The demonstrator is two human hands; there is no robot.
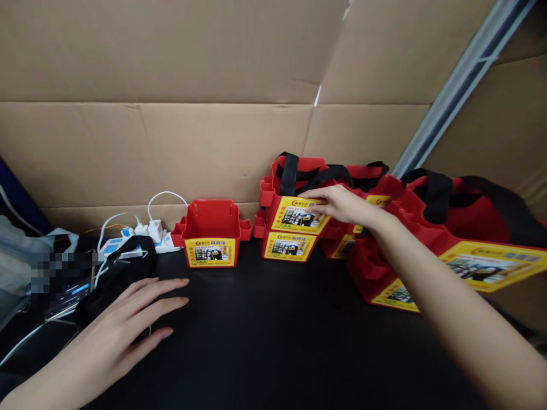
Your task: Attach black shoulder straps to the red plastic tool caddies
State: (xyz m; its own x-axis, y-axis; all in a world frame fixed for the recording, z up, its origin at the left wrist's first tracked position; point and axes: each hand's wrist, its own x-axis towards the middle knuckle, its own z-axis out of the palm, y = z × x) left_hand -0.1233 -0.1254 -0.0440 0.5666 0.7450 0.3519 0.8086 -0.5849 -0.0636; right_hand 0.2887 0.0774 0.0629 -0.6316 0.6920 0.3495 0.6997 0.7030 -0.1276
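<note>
My right hand [337, 205] pinches the front rim of a red plastic tool box [268, 197] with a yellow picture label and a black strap. That tool box sits on top of another red tool box [287, 246], close to the cardboard wall. Over the black tabletop, my left hand [137, 319] hovers or rests with its fingers spread, holding nothing; whether it touches the surface I cannot tell. Beyond its fingertips a single red tool box [212, 222] stands upright, with no strap showing.
More stacked red tool boxes [431, 233] with black straps stand at the right, partly behind my forearm. A white power strip [166, 242] with plugged chargers, a phone [70, 293] and a black strap [137, 259] lie at the left. A metal post [461, 85] slants at the right.
</note>
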